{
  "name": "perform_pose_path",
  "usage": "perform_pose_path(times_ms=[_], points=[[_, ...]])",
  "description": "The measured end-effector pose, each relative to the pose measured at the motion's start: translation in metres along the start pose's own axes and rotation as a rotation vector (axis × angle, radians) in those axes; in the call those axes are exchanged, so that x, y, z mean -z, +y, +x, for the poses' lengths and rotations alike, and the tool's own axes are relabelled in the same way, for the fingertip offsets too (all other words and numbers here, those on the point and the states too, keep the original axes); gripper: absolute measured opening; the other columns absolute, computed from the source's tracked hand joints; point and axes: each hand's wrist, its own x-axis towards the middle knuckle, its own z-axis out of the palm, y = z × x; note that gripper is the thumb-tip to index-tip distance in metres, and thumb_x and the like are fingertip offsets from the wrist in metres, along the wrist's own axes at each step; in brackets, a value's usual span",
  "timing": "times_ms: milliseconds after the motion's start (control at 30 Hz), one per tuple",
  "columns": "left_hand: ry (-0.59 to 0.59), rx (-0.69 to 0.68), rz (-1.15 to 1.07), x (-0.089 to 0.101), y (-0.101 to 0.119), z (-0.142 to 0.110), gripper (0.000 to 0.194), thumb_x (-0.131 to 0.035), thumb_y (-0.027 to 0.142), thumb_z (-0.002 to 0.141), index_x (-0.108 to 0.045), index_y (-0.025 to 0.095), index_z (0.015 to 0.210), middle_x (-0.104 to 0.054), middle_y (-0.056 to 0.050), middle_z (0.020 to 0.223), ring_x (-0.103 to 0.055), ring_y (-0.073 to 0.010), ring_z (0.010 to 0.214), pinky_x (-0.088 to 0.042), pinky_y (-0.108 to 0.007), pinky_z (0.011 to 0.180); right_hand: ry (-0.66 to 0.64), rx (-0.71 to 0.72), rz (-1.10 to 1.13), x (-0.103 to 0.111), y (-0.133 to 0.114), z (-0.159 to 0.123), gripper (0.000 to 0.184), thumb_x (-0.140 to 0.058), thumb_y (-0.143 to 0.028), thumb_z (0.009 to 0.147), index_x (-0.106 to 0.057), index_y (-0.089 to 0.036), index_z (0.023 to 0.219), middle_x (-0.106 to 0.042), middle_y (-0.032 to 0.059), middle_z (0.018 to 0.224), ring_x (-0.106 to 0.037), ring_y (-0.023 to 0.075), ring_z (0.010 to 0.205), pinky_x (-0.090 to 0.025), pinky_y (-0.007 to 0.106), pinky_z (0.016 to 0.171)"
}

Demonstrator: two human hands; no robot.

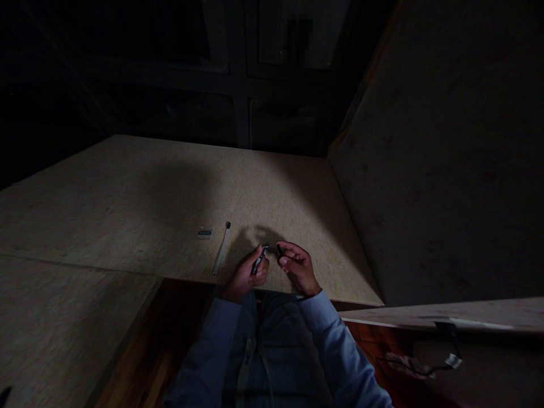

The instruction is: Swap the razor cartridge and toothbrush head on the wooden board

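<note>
White brush: lies lengthwise on the table, its dark head at the far end; the landmark for every place below.
Flat packet: left of the white brush, near its head, with a dark band across the middle; what it contains is too dim to read.
Left hand: near the white brush on its right, closed around a dark tool whose metallic-looking tip points away and to the right.
Right hand: farther to the right of the white brush, thumb and fingers pinching a small black piece.
Tool and piece: both right of the white brush, held up near each other with a narrow gap between them.
Step in hand: apparently close two-handed work on the tool and the piece; whether they are being joined or parted cannot be told.
Next move: calls, I judge, for a steady left grip, fine fingertip control on the right, and care with the tip in this poor light.
</note>
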Motion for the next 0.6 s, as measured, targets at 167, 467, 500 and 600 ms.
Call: perform_pose_path(times_ms=[167,467,500,600], points=[[-0.031,0.027,-0.008,0.0026,-0.0013,0.0006,0.060,-0.065,0.064,0.085,-0.044,0.016,0.056,-0.037,0.007,0.046,-0.014,-0.0012,0.029,-0.013,-0.017,0.030,0.017,0.006,-0.012,-0.0006,-0.0001,0.0003,0.043,-0.086,-0.031,0.068,-0.075,-0.019,0.109,-0.053,-0.0070,0.055,-0.041,0.0071,0.048,-0.032,0.020,0.048],[-0.016,0.074,0.038,-0.0057,0.0030,-0.0015,0.055,-0.065,0.060,0.083,-0.049,0.015,0.056,-0.035,0.008,0.043,-0.011,-0.0013,0.029,-0.011,-0.018,0.031,0.004,0.003,-0.026,0.0029,0.0022,0.0012,0.045,-0.085,-0.034,0.072,-0.075,-0.019,0.112,-0.057,-0.0058,0.055,-0.043,0.0074,0.047,-0.033,0.020,0.048],[-0.006,0.071,0.045,-0.0059,0.0034,-0.0013,0.055,-0.065,0.061,0.082,-0.049,0.015,0.056,-0.034,0.008,0.043,-0.011,-0.0014,0.029,-0.011,-0.018,0.031,0.007,-0.006,-0.029,0.0029,0.0016,0.0013,0.046,-0.086,-0.035,0.072,-0.075,-0.019,0.113,-0.058,-0.0055,0.055,-0.043,0.0076,0.047,-0.033,0.021,0.048],[0.019,0.065,0.057,-0.0054,0.0035,-0.0012,0.056,-0.065,0.062,0.081,-0.049,0.016,0.055,-0.035,0.008,0.043,-0.012,-0.0013,0.030,-0.011,-0.019,0.032,-0.003,-0.027,-0.042,0.0023,0.0000,0.0011,0.051,-0.084,-0.041,0.074,-0.072,-0.018,0.118,-0.060,-0.0047,0.056,-0.044,0.0082,0.046,-0.034,0.021,0.048]])
